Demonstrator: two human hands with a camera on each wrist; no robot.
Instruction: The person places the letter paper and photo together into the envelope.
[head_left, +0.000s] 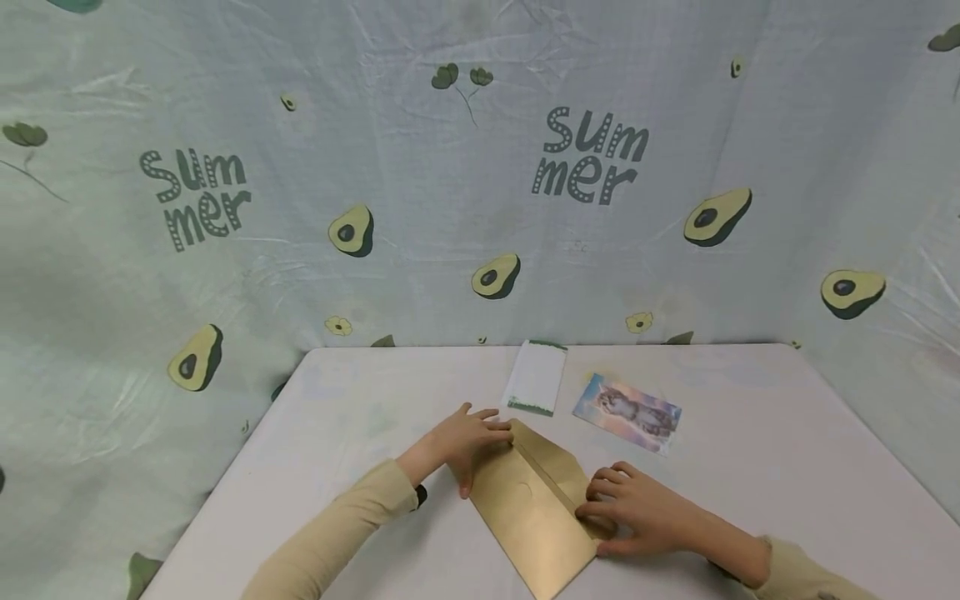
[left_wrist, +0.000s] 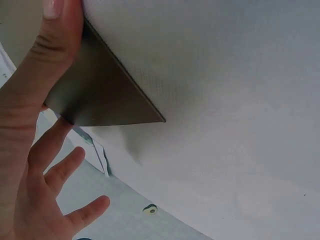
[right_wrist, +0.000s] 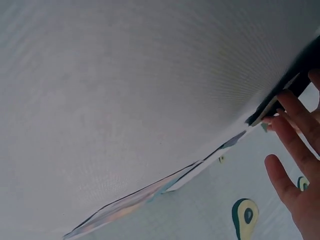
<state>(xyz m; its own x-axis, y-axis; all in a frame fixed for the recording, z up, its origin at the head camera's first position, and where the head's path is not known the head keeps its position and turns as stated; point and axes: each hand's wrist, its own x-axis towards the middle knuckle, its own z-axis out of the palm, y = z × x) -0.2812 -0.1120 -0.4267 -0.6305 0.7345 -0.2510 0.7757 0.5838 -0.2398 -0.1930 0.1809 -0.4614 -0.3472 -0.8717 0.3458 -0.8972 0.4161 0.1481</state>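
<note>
A gold paper envelope [head_left: 525, 508] lies slanted on the table, its pointed flap [head_left: 551, 458] folded outward along the right long side. My left hand [head_left: 472, 442] grips the upper left corner, thumb on the left edge and fingers across the top. The left wrist view shows that thumb [left_wrist: 57, 55] over the envelope's dark-looking corner [left_wrist: 115, 95], the other fingers spread. On the lower right, my right hand [head_left: 637, 512] holds the envelope by the flap side, fingers bent over the flap and thumb near the edge. Its fingertips meet the envelope edge in the right wrist view.
Beyond the envelope lies a white card [head_left: 537, 379] with green-patterned ends. Right of that card is a picture card with a kitten [head_left: 630, 414]. The white table [head_left: 360, 417] meets a cloth backdrop [head_left: 420, 167] printed with avocados and lettering.
</note>
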